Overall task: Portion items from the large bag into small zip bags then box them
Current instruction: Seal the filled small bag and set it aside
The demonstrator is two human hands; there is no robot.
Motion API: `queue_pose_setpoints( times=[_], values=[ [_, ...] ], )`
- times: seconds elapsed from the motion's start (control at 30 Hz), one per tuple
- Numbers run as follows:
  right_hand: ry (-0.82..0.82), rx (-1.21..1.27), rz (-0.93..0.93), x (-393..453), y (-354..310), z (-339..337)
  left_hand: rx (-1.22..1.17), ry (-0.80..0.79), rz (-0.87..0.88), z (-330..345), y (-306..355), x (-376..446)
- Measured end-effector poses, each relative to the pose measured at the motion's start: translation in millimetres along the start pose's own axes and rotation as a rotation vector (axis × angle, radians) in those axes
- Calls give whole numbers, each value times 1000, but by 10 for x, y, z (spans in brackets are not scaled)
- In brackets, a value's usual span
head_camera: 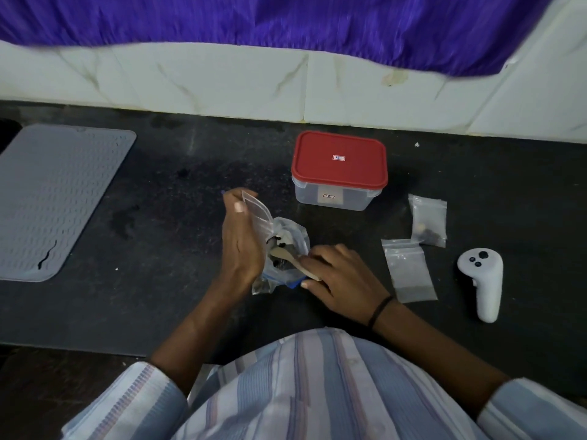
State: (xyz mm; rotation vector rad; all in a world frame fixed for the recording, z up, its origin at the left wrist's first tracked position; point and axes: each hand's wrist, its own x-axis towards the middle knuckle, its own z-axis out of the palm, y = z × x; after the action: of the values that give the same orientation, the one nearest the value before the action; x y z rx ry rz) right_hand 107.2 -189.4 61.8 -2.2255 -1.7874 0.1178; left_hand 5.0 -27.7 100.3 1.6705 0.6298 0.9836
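A small zip bag [259, 214] is pinched upright by the left hand [239, 241], just above the large bag [286, 249] lying open on the black counter [178, 300]. A wooden spoon [293, 260] is gripped by the right hand [340, 277], its bowl inside the large bag among what appear to be dark pieces. The red-lidded box [339, 171] stands closed behind. Two more zip bags [428, 222] [409, 271] lie to the right, beside a white controller [482, 282].

Dark counter [158, 192]; white marble-look wall tiles [222, 81] behind; purple curtain [286, 17] above
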Motion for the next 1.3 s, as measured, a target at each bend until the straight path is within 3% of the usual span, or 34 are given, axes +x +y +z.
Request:
queue_pose_setpoints(
  times=[0.17,0.27,0.37,0.47,0.7,1.0,1.3],
  values=[
    [319,540,156,39,-145,-337,42,-127,45,124,93,-18],
    [398,796,243,112,-230,-492,76,-242,65,259,188,-58],
    [492,898,331,140,-232,-523,81,-312,103,400,248,-73],
    [643,950,419,111,-206,-460,120,-279,130,520,297,-137],
    [946,1003,727,50,-30,-323,6,-327,36,925,207,-312],
    [1012,745,946,-150,830,-449,-81,-454,-169,1817,67,-139],
    [707,444,1085,-353,1812,-472,154,-514,-294,2670,-225,27]
  ],
)
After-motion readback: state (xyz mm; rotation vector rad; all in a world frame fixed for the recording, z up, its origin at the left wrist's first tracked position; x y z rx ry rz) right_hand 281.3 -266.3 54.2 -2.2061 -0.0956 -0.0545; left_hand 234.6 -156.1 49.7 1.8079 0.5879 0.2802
